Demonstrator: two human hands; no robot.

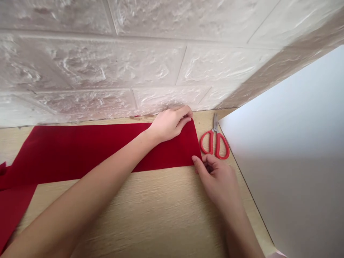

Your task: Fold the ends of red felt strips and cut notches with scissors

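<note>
A long strip of dark red cloth [80, 150] lies flat along the back of the wooden table. My left hand [170, 123] reaches across it and pinches the cloth's far right corner between thumb and fingers. At the near right corner, my right hand [215, 173] holds the edge, thumb on top and fingers curled underneath. Scissors with red handles [218, 145] rest just right of the cloth, above my right hand, their blades pointing toward the wall.
A white brick-patterned wall [150, 61] rises behind the table [150, 211]. A smooth pale panel [292, 150] borders the right side. More red fabric [13, 211] spreads at the lower left. A small brownish scrap [139, 117] lies by the wall.
</note>
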